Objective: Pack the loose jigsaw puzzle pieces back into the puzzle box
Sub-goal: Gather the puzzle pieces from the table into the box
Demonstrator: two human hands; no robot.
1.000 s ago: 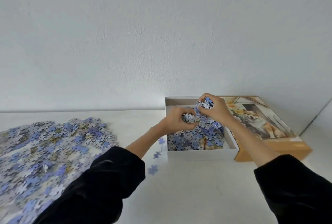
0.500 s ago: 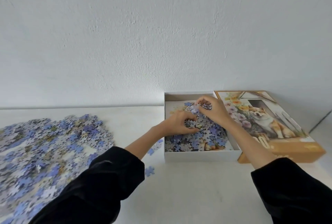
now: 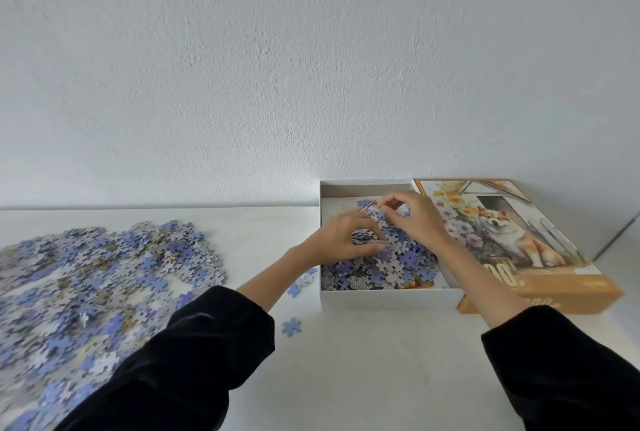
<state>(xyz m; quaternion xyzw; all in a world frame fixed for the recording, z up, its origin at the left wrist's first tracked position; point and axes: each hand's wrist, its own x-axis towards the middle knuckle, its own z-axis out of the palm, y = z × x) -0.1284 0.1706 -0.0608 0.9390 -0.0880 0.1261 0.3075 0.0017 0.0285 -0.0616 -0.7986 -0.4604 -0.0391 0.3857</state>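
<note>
Both hands are inside the box [image 3: 391,299], low over the heap of pieces [image 3: 379,269] that fills its near half. The left hand [image 3: 341,240] has its fingers curled round a clump of them. The right hand [image 3: 415,221], just beyond it, pinches a few between thumb and forefinger. The two hands are close together, nearly touching.

The step looks like letting a handful go and spreading it. So release low, right on the heap and not from a height, or pieces may bounce over the wall. The far left corner of the box shows bare floor, and pushing the heap back that way would level it and leave room. Room will be needed, since most of the job remains: a broad pile [image 3: 97,278] lies well apart on the left of the desk [image 3: 363,371].

A few strays [image 3: 291,326] lie on the desk near the box's left wall, likely spilled in carrying — cupping the hands and lifting each load well over the rim should cut that. The lid [image 3: 540,295] sits against the box on the right, out of the hands' way.
</note>
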